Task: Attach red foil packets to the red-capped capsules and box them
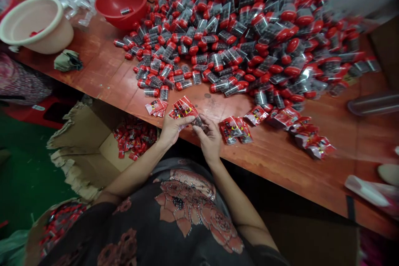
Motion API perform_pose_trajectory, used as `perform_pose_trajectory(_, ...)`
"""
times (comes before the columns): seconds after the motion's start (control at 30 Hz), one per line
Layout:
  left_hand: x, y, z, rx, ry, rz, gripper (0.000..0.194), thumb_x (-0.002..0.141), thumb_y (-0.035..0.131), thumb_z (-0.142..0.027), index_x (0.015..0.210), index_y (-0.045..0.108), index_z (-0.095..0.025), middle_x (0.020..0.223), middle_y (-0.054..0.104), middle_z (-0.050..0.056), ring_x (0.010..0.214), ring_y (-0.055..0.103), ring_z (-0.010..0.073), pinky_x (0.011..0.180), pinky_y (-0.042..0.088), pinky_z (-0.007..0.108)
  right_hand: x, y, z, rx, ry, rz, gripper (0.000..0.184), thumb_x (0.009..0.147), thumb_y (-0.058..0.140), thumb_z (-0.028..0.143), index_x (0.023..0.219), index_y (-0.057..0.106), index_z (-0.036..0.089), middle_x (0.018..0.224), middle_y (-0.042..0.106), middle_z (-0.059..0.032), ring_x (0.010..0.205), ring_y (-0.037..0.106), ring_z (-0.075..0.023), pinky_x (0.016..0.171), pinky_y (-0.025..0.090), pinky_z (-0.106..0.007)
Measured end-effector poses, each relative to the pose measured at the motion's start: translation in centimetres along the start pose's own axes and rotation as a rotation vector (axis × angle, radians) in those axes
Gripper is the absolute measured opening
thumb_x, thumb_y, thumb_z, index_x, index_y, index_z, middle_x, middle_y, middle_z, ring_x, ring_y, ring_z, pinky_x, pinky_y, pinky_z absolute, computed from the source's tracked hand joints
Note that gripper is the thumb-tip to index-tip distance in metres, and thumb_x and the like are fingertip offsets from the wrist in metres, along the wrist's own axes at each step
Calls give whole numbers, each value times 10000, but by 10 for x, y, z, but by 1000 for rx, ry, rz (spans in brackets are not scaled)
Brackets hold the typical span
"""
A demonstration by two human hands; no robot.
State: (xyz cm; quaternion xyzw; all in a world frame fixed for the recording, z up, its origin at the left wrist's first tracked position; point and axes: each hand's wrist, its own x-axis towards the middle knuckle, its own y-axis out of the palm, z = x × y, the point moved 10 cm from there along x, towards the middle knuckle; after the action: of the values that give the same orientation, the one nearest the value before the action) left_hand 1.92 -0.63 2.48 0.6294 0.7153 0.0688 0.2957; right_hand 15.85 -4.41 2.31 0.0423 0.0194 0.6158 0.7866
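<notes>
Head cam: red foil packets (184, 107) fanned out in the left hand (175, 129), clenched between thumb and fingers, right over the table (93, 66) edge. Right hand (209, 140) closed in tight against them, fingers (202, 126) pinching something dark at the bottom of the bunch, maybe a clear tube, kinda hard to tell from this angle. Both hands touching, neither one open.

Just left of the hands, a little stack of packets (156, 107). Just right, more bunches (235, 129) lying on the table, then a loose row (299, 131) trailing off to the right. Past all that, a huge heap of clear tubes with red caps (224, 37) spread across the tabletop, stray ones almost reaching the packets. Red bowl (120, 6) at the far side with one tube inside, cream basin (35, 25) beside it, crumpled rag (67, 60) near the basin. Below the table edge on the left, an open cardboard box (81, 145) holding a pile of packets (134, 138). Dark floral top (183, 212) across the bottom of the view.
</notes>
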Motion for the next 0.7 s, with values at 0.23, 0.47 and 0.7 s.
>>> perform_pose_trajectory(0.23, -1, 1, 14, 20, -111, 53, 309, 501, 855, -156, 760, 687, -144, 739, 710, 6, 658, 650, 123, 671, 533, 243, -3, -4, 10, -77, -68, -14, 340, 815, 674, 301, 1151, 654, 261, 1029, 642, -40, 891, 633, -158, 812, 559, -344)
perform_pose_trajectory(0.47, -3, 8, 12, -26, -143, 73, 342, 484, 857, -124, 780, 687, -141, 752, 709, 14, 649, 647, 120, 634, 515, 227, -6, -6, 24, -185, -133, -20, 296, 820, 665, 292, 1115, 673, 283, 986, 635, -32, 854, 626, -156, 774, 562, -335)
perform_pose_trajectory(0.7, -5, 12, 16, 1, -147, 98, 346, 502, 857, -153, 804, 690, -137, 764, 711, 13, 665, 649, 123, 643, 513, 225, -7, 0, -14, 176, 181, -67, 398, 748, 721, 314, 1124, 630, 220, 979, 699, -37, 723, 661, -134, 691, 601, -316)
